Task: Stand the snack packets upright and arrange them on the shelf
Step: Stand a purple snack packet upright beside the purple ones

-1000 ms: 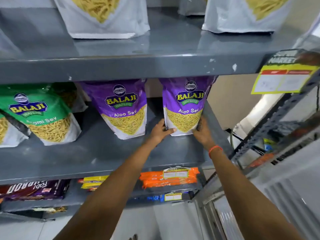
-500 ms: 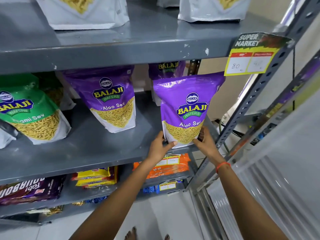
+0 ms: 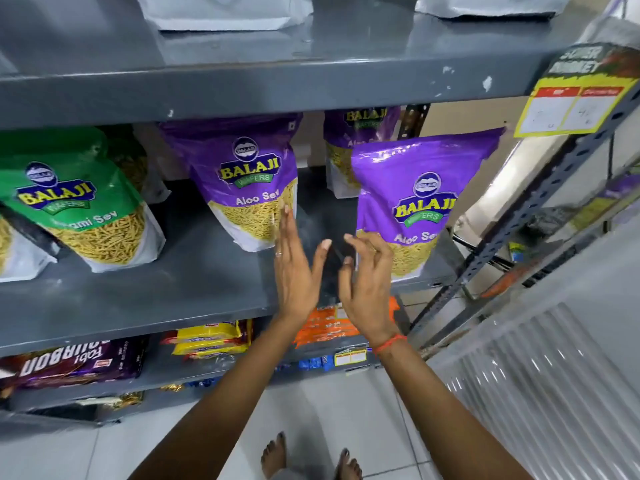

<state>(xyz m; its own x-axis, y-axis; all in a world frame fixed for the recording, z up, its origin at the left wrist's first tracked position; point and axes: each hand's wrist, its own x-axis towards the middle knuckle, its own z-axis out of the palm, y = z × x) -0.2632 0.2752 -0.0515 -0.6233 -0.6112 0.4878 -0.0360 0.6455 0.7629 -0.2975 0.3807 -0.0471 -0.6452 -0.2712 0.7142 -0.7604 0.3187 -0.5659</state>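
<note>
A purple Aloo Sev packet (image 3: 412, 199) stands upright at the right front of the grey middle shelf (image 3: 145, 299). My right hand (image 3: 367, 282) hovers just left of its lower corner, fingers spread and curled, holding nothing. My left hand (image 3: 298, 268) is flat and open in the gap between that packet and a second purple Aloo Sev packet (image 3: 252, 181), its fingertips close to this one's lower right corner. A third purple packet (image 3: 349, 147) stands behind, partly hidden. A green sev packet (image 3: 83, 206) leans at the left.
The upper shelf (image 3: 277, 84) carries white packets and overhangs the work area. A yellow price tag (image 3: 575, 98) hangs on the slanted right upright (image 3: 540, 195). Lower shelves hold orange, yellow and dark purple packs. My bare feet show on the tiled floor.
Both hands have let go of the right purple packet and shifted left of it. The packet now stands alone on the shelf's right front.
</note>
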